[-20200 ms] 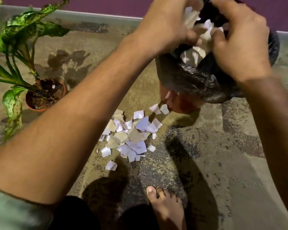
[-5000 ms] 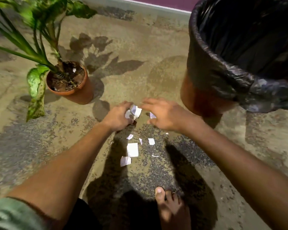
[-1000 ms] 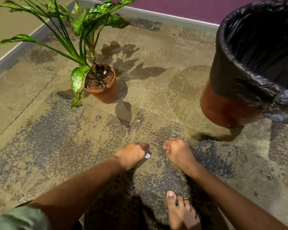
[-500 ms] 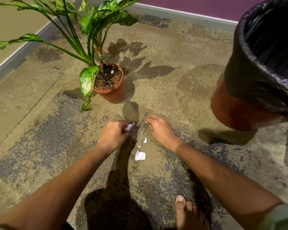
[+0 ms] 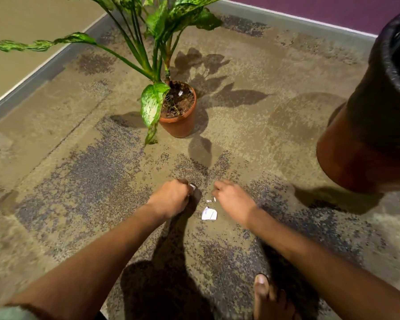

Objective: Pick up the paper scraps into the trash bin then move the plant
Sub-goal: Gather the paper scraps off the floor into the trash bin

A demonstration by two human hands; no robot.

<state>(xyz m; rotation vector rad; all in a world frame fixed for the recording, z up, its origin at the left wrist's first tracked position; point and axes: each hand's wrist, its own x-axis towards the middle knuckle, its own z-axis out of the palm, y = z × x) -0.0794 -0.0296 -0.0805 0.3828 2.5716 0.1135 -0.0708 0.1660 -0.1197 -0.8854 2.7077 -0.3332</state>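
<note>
My left hand (image 5: 171,197) is down on the mottled floor, closed around white paper scraps, one corner poking out past the knuckles. My right hand (image 5: 231,199) rests low beside it, fingers curled against the floor next to a tiny paper bit (image 5: 210,200). A larger white paper scrap (image 5: 209,213) lies on the floor between my wrists. The potted plant (image 5: 179,112) in its terracotta pot stands just beyond my hands, with a small white fleck on its soil. The trash bin (image 5: 370,144), brown and lined with a black bag, stands at the right.
My bare foot (image 5: 267,296) is planted near the bottom edge. A grey skirting strip (image 5: 44,68) runs along the left wall, and a purple wall (image 5: 321,8) closes the far side. Long drooping leaves (image 5: 39,43) reach out to the left of the pot.
My hands stay by the last scraps, the left still closed on paper. The right has drawn a little closer to the tiny bit. The view has shifted slightly left, cutting the bin off more.
</note>
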